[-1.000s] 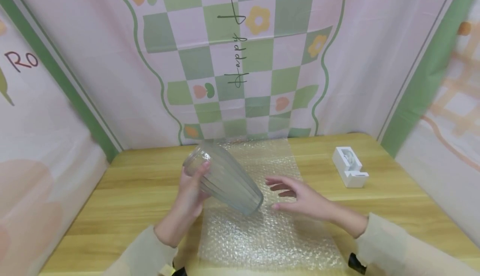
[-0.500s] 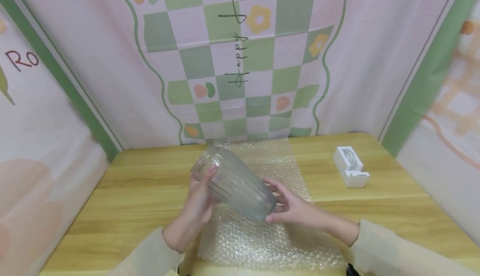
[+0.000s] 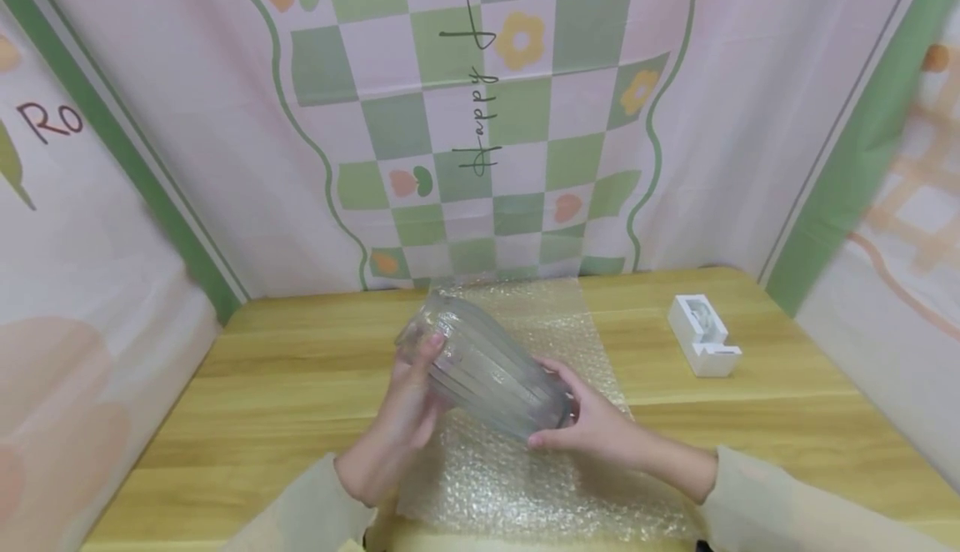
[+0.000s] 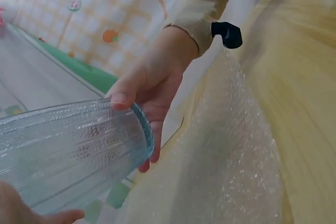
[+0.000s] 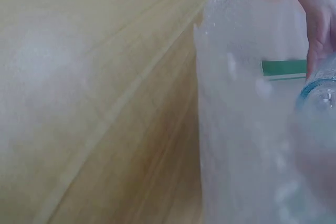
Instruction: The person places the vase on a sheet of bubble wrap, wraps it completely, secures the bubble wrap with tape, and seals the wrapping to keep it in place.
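A clear ribbed glass vase [image 3: 491,373] is held tilted in the air, its base end low on the right. My left hand [image 3: 412,389] grips its upper-left end, thumb lying on the near side. At the base end my right hand [image 3: 588,419] holds the glass between thumb and fingers. The left wrist view shows the vase's thick bluish base [image 4: 143,129] against the right hand [image 4: 152,85]. Beneath the vase a sheet of bubble wrap [image 3: 517,494] lies flat on the wooden table [image 3: 285,419]. Blur hides much of the right wrist view.
A white tape dispenser [image 3: 703,335] with a roll in it stands on the table's right side. A patterned curtain [image 3: 487,118] hangs right behind the table's back edge, with more cloth at both sides.
My right hand has come from beside the vase to hold its base end. The vase and left hand have shifted a little to the right.
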Available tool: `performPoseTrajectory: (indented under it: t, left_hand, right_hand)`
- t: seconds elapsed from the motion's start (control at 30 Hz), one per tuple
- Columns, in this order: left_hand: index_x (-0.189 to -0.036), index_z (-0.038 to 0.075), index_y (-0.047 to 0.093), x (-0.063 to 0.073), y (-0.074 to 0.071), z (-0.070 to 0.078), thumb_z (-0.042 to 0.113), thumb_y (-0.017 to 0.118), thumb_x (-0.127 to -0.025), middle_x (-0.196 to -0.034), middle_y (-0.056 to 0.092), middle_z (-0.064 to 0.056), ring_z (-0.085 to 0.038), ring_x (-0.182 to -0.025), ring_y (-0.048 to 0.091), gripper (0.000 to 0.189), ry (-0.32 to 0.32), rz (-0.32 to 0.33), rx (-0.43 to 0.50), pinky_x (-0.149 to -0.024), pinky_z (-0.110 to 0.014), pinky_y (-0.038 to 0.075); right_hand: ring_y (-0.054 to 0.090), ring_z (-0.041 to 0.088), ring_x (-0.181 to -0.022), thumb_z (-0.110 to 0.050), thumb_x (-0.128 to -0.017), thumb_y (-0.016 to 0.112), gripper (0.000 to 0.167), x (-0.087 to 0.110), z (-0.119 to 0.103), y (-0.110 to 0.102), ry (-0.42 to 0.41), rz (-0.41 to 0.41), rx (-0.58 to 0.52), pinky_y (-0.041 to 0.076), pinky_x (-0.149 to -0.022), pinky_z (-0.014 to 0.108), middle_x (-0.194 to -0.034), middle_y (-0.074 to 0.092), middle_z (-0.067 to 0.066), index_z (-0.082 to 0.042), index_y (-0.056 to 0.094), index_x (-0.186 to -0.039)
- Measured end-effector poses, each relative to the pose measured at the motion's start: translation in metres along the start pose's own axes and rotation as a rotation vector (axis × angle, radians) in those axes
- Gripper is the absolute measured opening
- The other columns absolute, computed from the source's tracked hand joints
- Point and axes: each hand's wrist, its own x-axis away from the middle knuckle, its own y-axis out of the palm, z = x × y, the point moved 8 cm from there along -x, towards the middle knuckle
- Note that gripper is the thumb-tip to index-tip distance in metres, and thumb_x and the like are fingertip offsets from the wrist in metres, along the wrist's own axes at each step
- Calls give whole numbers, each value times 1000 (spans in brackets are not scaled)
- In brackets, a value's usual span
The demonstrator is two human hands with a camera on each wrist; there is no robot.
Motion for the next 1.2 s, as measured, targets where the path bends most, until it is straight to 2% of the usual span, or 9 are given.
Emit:
performPoseTrajectory:
  t: [0.23, 0.4, 0.5, 0.57, 0.7, 0.8, 0.93, 1.07, 1.2]
  left_hand:
    - [-141, 14, 40, 1, -12, -5, 50, 80, -82, -123, 57, -9, -24, -108, 61, 80, -96, -17, -87, -97, -50, 53]
    - [-123, 13, 55, 5, -22, -5, 50, 65, -96, -127, 53, -7, -21, -107, 58, 47, -141, -13, -131, -99, -46, 52]
    - [-107, 17, 60, 6, -22, -6, 42, 55, -104, -117, 54, -3, -16, -96, 59, 25, -163, -81, -163, -89, -33, 54]
    - [-103, 18, 61, 5, -22, -8, 36, 50, -106, -110, 54, -2, -13, -88, 58, 21, -178, -142, -187, -82, -27, 53]
    - [-107, 17, 59, 6, -26, -11, 30, 50, -106, -113, 54, -2, -14, -91, 60, 16, -225, -183, -248, -87, -30, 54]
    - [-123, 11, 54, 8, -29, -14, 27, 57, -102, -122, 57, -5, -18, -101, 61, 27, -260, -187, -302, -96, -39, 53]
    - [-148, 4, 36, 12, -31, -21, 25, 62, -98, -134, 57, -12, -23, -111, 62, 60, -292, -247, -357, -104, -52, 49]
    - [-154, 1, 28, 16, -31, -26, 24, 66, -96, -137, 55, -18, -26, -116, 60, 73, -321, -299, -409, -104, -56, 48]
    - [-158, 3, 24, 20, -30, -28, 28, 74, -92, -139, 52, -22, -29, -119, 57, 86, -344, -355, -477, -104, -52, 49]
  right_hand:
    - [57, 50, -118, -12, -78, 89, 99, 2, 3, -13, -29, 9, 9, 60, -86, 36, -146, 38, 39, 2, 30, -157]
    - [61, 44, -113, -9, -77, 88, 99, 6, 6, -22, -24, -8, 16, 61, -82, 33, -146, 37, 41, 3, 30, -157]
    - [59, 46, -115, -9, -78, 88, 98, 9, 8, -26, -32, -27, 36, 60, -83, 32, -149, 35, 39, 2, 32, -157]
    - [58, 48, -116, -11, -78, 88, 97, 10, 8, -27, -39, -40, 48, 60, -84, 32, -152, 32, 38, 1, 33, -157]
    - [57, 50, -116, -12, -78, 88, 97, 12, 9, -29, -46, -68, 54, 60, -85, 34, -154, 30, 39, 3, 34, -156]
    - [57, 49, -118, -13, -79, 87, 95, 15, 9, -32, -51, -85, 71, 60, -85, 33, -154, 31, 38, 2, 35, -156]
    - [57, 45, -120, -14, -80, 87, 92, 20, 10, -34, -66, -126, 86, 59, -86, 32, -154, 33, 36, 2, 36, -156]
    - [55, 40, -124, -17, -79, 88, 91, 25, 14, -35, -66, -146, 118, 59, -87, 32, -155, 34, 34, -1, 40, -155]
    - [47, 46, -130, -20, -78, 89, 92, 28, 18, -35, -63, -143, 169, 55, -91, 29, -156, 35, 32, -2, 41, -155]
